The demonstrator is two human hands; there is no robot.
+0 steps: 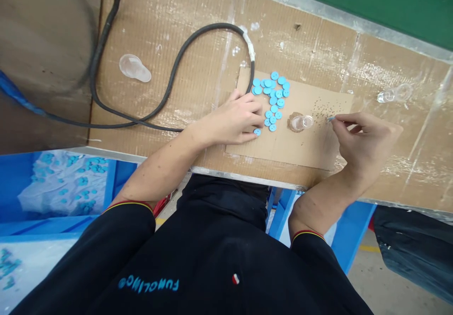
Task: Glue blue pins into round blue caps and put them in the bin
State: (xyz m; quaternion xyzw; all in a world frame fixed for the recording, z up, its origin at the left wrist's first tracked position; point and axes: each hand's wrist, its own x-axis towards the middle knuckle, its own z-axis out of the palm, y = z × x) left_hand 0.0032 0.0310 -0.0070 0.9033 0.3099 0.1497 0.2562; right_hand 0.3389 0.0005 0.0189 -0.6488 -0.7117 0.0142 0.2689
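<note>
My left hand (242,119) rests on the left part of a cardboard sheet (283,147), with its fingers curled. Its thumb and index finger are at a small blue button (257,132) with holes. Several loose blue buttons (273,101) lie in a cluster just right of that hand. My right hand (364,133) pinches a small blue piece (331,119), seen edge-on like a button, over scattered brown specks (323,107) on the sheet. Between the hands stands a small clear plastic piece (300,122) with a brown patch around its base.
A black cable (180,60) loops over the table (198,13) and passes under my left forearm. Clear plastic pieces lie at left (135,68) and right (394,93). Blue bins (111,178) with blue pieces stand below the table edge. Dark cloth (410,249) hangs at lower right.
</note>
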